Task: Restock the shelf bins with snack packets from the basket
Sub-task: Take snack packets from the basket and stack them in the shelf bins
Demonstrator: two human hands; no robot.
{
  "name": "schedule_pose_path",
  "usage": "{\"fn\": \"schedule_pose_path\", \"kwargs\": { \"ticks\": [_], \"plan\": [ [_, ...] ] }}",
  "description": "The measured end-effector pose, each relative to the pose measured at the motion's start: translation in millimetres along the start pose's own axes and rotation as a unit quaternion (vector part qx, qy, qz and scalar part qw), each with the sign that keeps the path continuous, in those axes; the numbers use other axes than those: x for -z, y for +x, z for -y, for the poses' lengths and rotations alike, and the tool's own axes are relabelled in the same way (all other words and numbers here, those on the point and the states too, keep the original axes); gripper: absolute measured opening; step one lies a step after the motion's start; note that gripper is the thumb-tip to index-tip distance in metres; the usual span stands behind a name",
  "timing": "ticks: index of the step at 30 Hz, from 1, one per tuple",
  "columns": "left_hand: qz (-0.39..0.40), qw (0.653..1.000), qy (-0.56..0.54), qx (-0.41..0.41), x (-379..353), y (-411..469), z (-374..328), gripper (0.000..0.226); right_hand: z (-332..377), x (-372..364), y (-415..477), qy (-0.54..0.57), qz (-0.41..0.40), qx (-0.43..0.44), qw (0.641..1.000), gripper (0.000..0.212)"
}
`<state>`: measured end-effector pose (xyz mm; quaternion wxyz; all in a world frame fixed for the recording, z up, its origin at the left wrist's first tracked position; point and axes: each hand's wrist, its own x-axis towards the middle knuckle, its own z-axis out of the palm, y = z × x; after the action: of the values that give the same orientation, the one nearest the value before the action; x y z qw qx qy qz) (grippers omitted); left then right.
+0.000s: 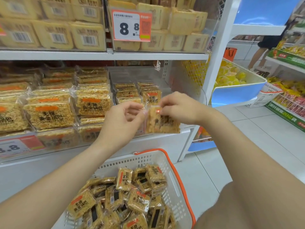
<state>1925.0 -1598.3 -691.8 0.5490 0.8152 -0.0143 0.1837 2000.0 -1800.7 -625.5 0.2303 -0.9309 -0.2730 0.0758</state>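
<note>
I hold one golden rice-crisp snack packet (162, 122) in front of the middle shelf. My right hand (179, 107) pinches its top edge, and my left hand (123, 119) pinches its left edge. Just behind it is a clear shelf bin (175, 80), partly filled with the same packets (151, 96). Below, between my arms, a white basket with orange handles (175, 182) holds several more packets (137, 197).
Fuller clear bins of larger packets (49, 113) fill the shelf to the left, with a price tag (19, 146) below. The upper shelf carries pale packets and an 8.8 tag (131, 25). A person stands far right by other racks, near a second white basket (265, 96).
</note>
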Motion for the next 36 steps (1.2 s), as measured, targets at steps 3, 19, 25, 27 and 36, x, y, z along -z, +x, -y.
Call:
{"fn": "schedule_pose_path", "kwargs": {
  "ticks": [3,19,25,27,36],
  "plan": [
    [-0.026,0.991,0.095,-0.095,0,7,2,0.020,-13,1,17,0.032,-0.169,-0.036,0.984,0.020],
    [0.113,0.871,0.411,-0.244,-6,17,41,0.048,-42,-42,121,-0.064,-0.089,-0.179,0.978,0.040],
    [0.122,0.868,0.406,-0.258,-3,21,44,0.053,-29,-51,133,-0.056,-0.061,-0.205,0.975,0.101],
    [0.125,0.870,0.402,-0.257,-3,21,44,0.054,-31,-52,138,-0.080,-0.058,-0.215,0.972,0.106],
    [0.110,0.876,0.397,-0.251,-6,19,43,0.047,-23,-58,152,-0.171,-0.142,-0.193,0.956,0.034]
  ]
}}
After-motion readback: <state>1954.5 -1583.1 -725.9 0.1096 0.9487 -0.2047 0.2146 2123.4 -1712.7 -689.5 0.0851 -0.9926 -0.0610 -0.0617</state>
